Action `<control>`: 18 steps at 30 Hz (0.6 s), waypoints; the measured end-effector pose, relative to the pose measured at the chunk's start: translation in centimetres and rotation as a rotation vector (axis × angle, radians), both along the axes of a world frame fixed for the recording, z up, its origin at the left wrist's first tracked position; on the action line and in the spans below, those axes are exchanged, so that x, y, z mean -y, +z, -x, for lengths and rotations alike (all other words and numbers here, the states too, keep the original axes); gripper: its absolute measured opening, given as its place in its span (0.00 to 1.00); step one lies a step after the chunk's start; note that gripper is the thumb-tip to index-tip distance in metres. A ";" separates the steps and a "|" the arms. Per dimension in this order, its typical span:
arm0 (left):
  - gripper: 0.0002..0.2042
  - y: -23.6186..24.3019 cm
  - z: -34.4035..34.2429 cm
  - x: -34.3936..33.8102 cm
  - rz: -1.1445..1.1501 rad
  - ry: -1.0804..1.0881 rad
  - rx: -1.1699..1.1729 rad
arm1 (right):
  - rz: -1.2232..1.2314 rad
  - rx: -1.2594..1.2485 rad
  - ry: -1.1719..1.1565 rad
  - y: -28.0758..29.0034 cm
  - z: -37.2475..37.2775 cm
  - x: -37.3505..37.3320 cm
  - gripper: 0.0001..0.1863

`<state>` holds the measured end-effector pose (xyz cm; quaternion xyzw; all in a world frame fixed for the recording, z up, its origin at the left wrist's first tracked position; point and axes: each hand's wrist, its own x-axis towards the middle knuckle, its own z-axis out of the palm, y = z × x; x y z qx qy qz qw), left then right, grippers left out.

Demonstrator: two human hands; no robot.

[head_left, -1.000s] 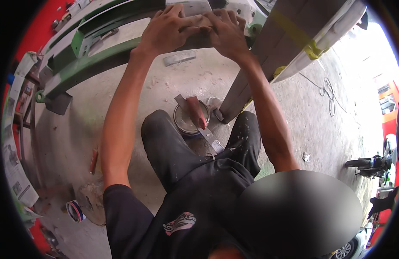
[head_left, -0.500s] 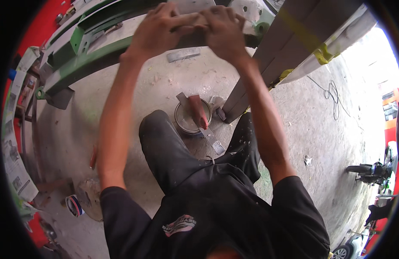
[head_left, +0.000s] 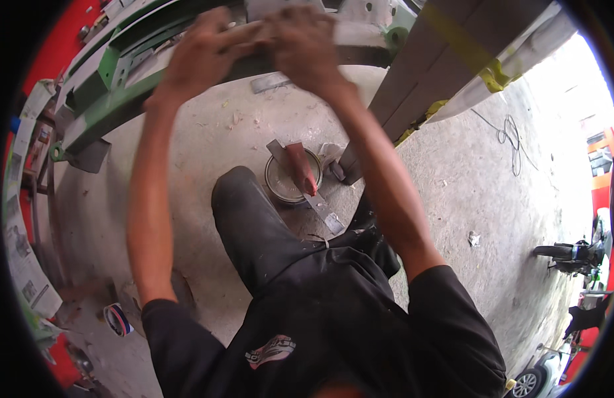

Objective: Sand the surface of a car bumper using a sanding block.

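Note:
Both arms reach forward to a green and grey metal frame (head_left: 114,106) at the top of the view. My left hand (head_left: 197,63) is closed over the frame's near beam, its thumb stretched toward the other hand. Close beside it my right hand (head_left: 306,53) is closed too, knuckles up. Their fingertips are blurred and partly hidden, and I cannot make out what lies under them. Below, between my knees, stands a round tin (head_left: 272,182). Across its top lie a putty knife with a red handle (head_left: 298,166) and a flat metal blade (head_left: 330,220).
A dark grey panel (head_left: 413,79) with yellow tape (head_left: 496,81) slants down at the right. On the concrete floor lie a grey flat bar (head_left: 268,82), a cable (head_left: 509,142) and a roll-like object (head_left: 116,320). Newspaper (head_left: 35,285) hangs at left; a motorbike (head_left: 572,254) stands far right.
Both hands have shifted left along the frame together, staying close to each other. The tin and the tools on it rest as before.

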<state>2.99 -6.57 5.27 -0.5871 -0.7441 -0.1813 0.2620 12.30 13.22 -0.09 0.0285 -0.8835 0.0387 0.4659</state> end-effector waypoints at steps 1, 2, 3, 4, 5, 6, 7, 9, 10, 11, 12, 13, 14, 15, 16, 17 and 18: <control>0.19 -0.4 1.5 1.0 0.000 0.030 -0.038 | -0.013 -0.080 0.028 -0.1 1.2 1.9 0.23; 0.19 -1.1 2.1 1.4 -0.002 0.011 -0.030 | -0.008 -0.043 0.041 0.0 2.0 3.2 0.23; 0.18 -1.0 1.8 2.7 0.002 0.044 0.033 | -0.012 -0.049 0.029 -0.2 2.4 4.4 0.22; 0.17 -1.0 1.6 3.0 0.004 0.072 0.097 | 0.002 -0.093 0.051 -0.3 2.1 4.0 0.21; 0.17 -1.4 1.7 1.7 -0.001 0.066 0.099 | 0.014 -0.135 0.070 -0.4 1.5 3.0 0.20; 0.18 -1.1 1.0 0.3 -0.041 0.021 -0.024 | 0.038 -0.124 0.085 -0.6 1.2 2.0 0.20; 0.18 -1.0 0.1 -0.9 -0.076 -0.020 -0.143 | 0.064 -0.108 0.104 -1.0 0.4 0.3 0.20; 0.16 0.2 -3.0 -3.7 -0.041 0.023 -0.027 | 0.060 0.032 0.061 0.9 -3.3 -2.6 0.23; 0.15 0.6 -3.7 -4.8 -0.006 0.032 0.084 | 0.070 0.046 0.036 1.1 -3.6 -2.8 0.23; 0.15 0.1 -2.9 -4.5 -0.003 0.031 0.086 | 0.081 0.059 0.016 1.3 -3.6 -2.8 0.23; 0.17 -0.6 -1.5 -3.5 -0.082 -0.035 -0.044 | 0.108 0.063 0.039 1.5 -3.2 -1.5 0.23; 0.21 -1.2 -0.2 -2.5 -0.164 -0.111 -0.168 | 0.131 0.071 0.051 1.3 -2.6 0.2 0.23; 0.18 -0.8 0.7 -1.4 -0.056 -0.035 -0.080 | 0.020 -0.048 0.029 0.4 -1.2 0.6 0.23; 0.18 -1.2 1.2 0.1 -0.056 -0.049 -0.078 | 0.103 -0.023 0.119 0.7 -0.1 2.1 0.23; 0.18 -1.7 1.7 1.4 -0.044 -0.017 0.012 | 0.075 -0.044 0.149 0.4 0.7 2.6 0.22; 0.19 -1.5 1.8 2.5 -0.027 0.043 0.085 | 0.079 -0.056 0.159 0.4 0.7 2.7 0.22; 0.19 -1.4 1.6 2.2 -0.027 0.053 0.081 | 0.091 -0.049 0.161 0.3 0.5 2.7 0.21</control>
